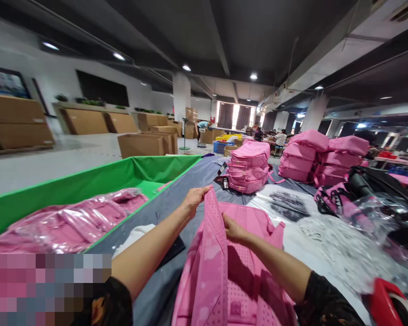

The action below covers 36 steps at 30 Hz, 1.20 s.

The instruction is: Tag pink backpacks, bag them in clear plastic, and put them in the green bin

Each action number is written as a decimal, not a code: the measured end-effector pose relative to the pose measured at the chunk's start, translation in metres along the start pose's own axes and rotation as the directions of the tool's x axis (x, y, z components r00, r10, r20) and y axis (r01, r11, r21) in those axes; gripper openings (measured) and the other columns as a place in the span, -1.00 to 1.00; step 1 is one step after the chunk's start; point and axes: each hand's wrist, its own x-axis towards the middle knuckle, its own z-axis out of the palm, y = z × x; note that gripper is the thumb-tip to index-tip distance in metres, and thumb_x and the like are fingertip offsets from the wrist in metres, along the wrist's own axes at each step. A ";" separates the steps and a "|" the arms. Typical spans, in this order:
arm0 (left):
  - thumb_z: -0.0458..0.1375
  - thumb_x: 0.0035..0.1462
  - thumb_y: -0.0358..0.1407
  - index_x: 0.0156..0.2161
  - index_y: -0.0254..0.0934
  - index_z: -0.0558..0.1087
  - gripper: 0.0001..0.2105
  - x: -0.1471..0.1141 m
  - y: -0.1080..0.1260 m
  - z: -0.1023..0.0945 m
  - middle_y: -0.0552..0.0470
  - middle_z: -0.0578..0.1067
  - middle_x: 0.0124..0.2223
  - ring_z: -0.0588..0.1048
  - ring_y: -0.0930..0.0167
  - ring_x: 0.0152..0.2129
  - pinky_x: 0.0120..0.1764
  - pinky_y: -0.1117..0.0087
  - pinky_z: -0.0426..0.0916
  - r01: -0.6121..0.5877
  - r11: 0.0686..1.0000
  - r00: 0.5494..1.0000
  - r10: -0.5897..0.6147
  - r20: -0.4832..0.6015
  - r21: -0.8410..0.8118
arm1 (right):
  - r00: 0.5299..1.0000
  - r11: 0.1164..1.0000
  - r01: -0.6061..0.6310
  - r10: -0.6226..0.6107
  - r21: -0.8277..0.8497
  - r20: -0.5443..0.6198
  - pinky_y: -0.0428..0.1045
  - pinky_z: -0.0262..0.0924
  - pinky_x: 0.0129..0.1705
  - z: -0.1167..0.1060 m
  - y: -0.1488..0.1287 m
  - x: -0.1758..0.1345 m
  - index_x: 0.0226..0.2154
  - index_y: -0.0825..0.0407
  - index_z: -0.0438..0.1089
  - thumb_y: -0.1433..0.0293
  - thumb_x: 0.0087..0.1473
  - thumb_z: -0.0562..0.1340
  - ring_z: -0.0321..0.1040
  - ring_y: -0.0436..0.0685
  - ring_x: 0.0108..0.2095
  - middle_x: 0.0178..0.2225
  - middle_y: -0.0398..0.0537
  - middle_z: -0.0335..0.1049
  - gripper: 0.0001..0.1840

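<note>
Pink backpack (224, 271) stands on the grey table (177, 199) at 6 o'clock. Left hand (194, 199) pinches its top edge; right hand (234, 230) grips the fabric just beside it. Bagged pink packs (71, 222) fill the green bin (88, 183) at 9 o'clock; stacked backpacks (249, 167) at 12.

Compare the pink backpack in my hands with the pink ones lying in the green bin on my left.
The backpack in hand is bare fabric; the bagged backpacks are wrapped in shiny clear plastic. The one in hand stands raised on the grey table, gripped at its top by the left hand and right hand; the bagged ones lie flat in the green bin, untouched. Both are the same pink.
</note>
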 end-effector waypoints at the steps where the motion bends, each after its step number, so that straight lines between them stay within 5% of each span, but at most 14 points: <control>1: 0.37 -0.32 0.23 -0.43 -0.34 0.54 -0.40 0.004 -0.001 0.010 0.02 0.48 -0.50 0.38 0.42 -0.51 -0.41 0.43 0.21 0.001 1.000 1.000 -0.001 0.022 0.013 | 0.999 0.998 -0.010 0.007 0.066 0.048 -0.05 0.35 -0.30 0.007 -0.002 -0.027 -0.27 0.02 0.42 0.40 0.12 0.23 0.34 0.05 -0.42 -0.50 -0.22 0.36 -0.91; 4: 0.37 -0.34 0.23 -0.55 -0.31 0.46 -0.43 0.010 -0.013 0.040 0.07 0.40 -0.58 0.32 0.44 -0.56 -0.44 0.43 0.16 -0.005 0.996 0.995 -0.003 0.095 0.086 | 0.989 0.945 -0.094 0.052 0.313 0.140 0.02 0.39 -0.14 0.020 -0.016 -0.104 -0.18 0.01 0.48 0.24 0.19 0.20 0.44 0.13 -0.26 -0.38 -0.12 0.48 -0.76; 7: 0.34 -0.25 0.19 -0.65 -0.27 0.33 -0.46 0.005 -0.039 0.068 0.14 0.26 -0.66 0.25 0.45 -0.61 -0.47 0.43 0.10 -0.025 0.980 0.990 -0.003 0.139 0.199 | 0.980 0.930 -0.157 0.105 0.332 0.170 -0.01 0.36 -0.05 0.017 -0.031 -0.162 -0.06 -0.04 0.48 0.20 0.21 0.20 0.44 0.14 -0.15 -0.23 -0.10 0.53 -0.69; 13: 0.20 0.07 -0.17 -0.57 -0.25 0.38 -0.73 -0.012 -0.083 0.089 0.05 0.37 -0.54 0.39 0.31 -0.45 -0.33 0.39 0.20 -0.112 0.881 0.991 0.063 0.120 0.460 | 0.915 0.926 -0.289 0.193 0.243 0.354 -0.10 0.33 -0.29 -0.031 -0.014 -0.195 -0.22 -0.01 0.56 0.04 0.15 0.27 0.48 0.09 -0.35 -0.42 -0.16 0.51 -0.62; 16: 0.16 0.12 -0.23 -0.27 -0.29 0.52 -0.83 -0.014 -0.079 0.087 -0.12 0.50 -0.25 0.45 0.16 -0.19 -0.10 0.26 0.26 -0.145 0.823 0.989 0.123 0.076 0.549 | 0.938 0.937 -0.344 0.346 0.055 -0.013 -0.05 0.29 -0.33 -0.081 0.026 -0.171 -0.20 0.01 0.54 0.00 0.23 0.14 0.47 0.10 -0.42 -0.42 -0.08 0.51 -0.54; 18: 0.18 0.13 -0.25 0.01 -0.30 0.47 -0.66 -0.017 -0.071 0.091 -0.22 0.46 -0.01 0.38 0.08 0.01 0.05 0.16 0.21 -0.225 0.744 0.971 0.224 0.083 0.629 | 0.786 0.810 -0.559 0.450 -0.176 -0.424 -0.02 0.27 -0.32 -0.114 0.060 -0.147 -0.08 0.01 0.48 0.03 0.27 0.08 0.45 0.10 -0.47 -0.42 -0.05 0.51 -0.53; 20: 0.19 0.15 -0.27 0.13 -0.26 0.40 -0.57 -0.021 -0.062 0.101 -0.24 0.41 0.10 0.32 0.06 0.07 0.11 0.09 0.17 -0.360 0.635 0.928 0.318 0.193 0.683 | 0.622 0.641 -0.742 0.546 -0.197 -0.562 -0.01 0.27 -0.34 -0.135 0.093 -0.122 -0.04 0.05 0.44 0.05 0.26 0.08 0.43 0.11 -0.52 -0.46 -0.05 0.50 -0.52; 22: 0.17 0.19 -0.29 0.09 -0.25 0.43 -0.65 -0.024 -0.056 0.116 -0.22 0.44 0.07 0.34 0.08 0.05 0.10 0.07 0.20 -0.496 0.585 0.868 0.338 0.363 0.641 | 0.553 0.575 -0.801 0.601 -0.167 -0.577 0.01 0.27 -0.34 -0.142 0.116 -0.101 -0.13 0.10 0.45 0.07 0.17 0.18 0.44 0.15 -0.51 -0.50 -0.04 0.48 -0.55; 25: 0.16 0.20 -0.34 -0.02 -0.23 0.51 -0.76 -0.022 -0.050 0.141 -0.15 0.52 -0.02 0.40 0.15 -0.01 0.09 0.14 0.26 -0.591 0.635 0.785 0.310 0.536 0.498 | 0.558 0.621 -0.770 0.551 -0.142 -0.620 0.04 0.29 -0.24 -0.140 0.124 -0.080 -0.25 0.10 0.44 0.19 0.06 0.25 0.50 0.23 -0.32 -0.38 0.07 0.52 -0.68; 27: 0.19 0.15 -0.40 0.03 -0.17 0.50 -0.67 -0.020 -0.046 0.158 -0.09 0.54 0.03 0.41 0.21 0.02 0.12 0.20 0.27 -0.620 0.652 0.743 0.312 0.591 0.436 | 0.579 0.685 -0.715 0.465 -0.143 -0.669 0.01 0.29 -0.13 -0.139 0.113 -0.075 -0.15 0.09 0.40 0.26 0.10 0.16 0.48 0.20 -0.17 -0.20 0.10 0.53 -0.69; 31: 0.25 -0.01 -0.54 0.16 -0.04 0.45 -0.40 -0.018 -0.038 0.195 0.00 0.38 0.29 0.23 0.20 0.25 0.28 0.12 0.06 -0.646 0.747 0.608 0.377 0.698 0.159 | 0.723 0.903 -0.399 0.201 -0.162 -0.661 -0.04 0.28 -0.20 -0.140 0.079 -0.088 -0.11 0.05 0.32 0.23 0.11 0.09 0.40 0.09 -0.31 -0.24 -0.05 0.47 -0.67; 34: 0.27 -0.05 -0.53 -0.19 -0.12 0.63 -0.68 -0.021 -0.038 0.220 -0.03 0.56 0.08 0.31 0.15 0.19 0.27 0.12 0.09 -0.557 0.830 0.549 0.353 0.757 0.017 | 0.821 0.977 -0.156 0.048 -0.143 -0.570 -0.06 0.22 -0.36 -0.137 0.064 -0.111 -0.21 0.02 0.31 0.20 0.07 0.17 0.26 0.03 -0.48 -0.43 -0.18 0.36 -0.72; 36: 0.25 -0.04 -0.49 -0.38 -0.19 0.62 -0.84 -0.025 -0.042 0.228 -0.04 0.62 -0.20 0.48 0.16 -0.02 0.13 0.18 0.28 -0.512 0.859 0.530 0.314 0.788 0.002 | 0.829 0.977 -0.192 0.109 -0.097 -0.549 -0.09 0.15 -0.45 -0.137 0.063 -0.128 -0.21 0.01 0.28 0.16 0.08 0.18 0.19 -0.01 -0.55 -0.50 -0.24 0.30 -0.70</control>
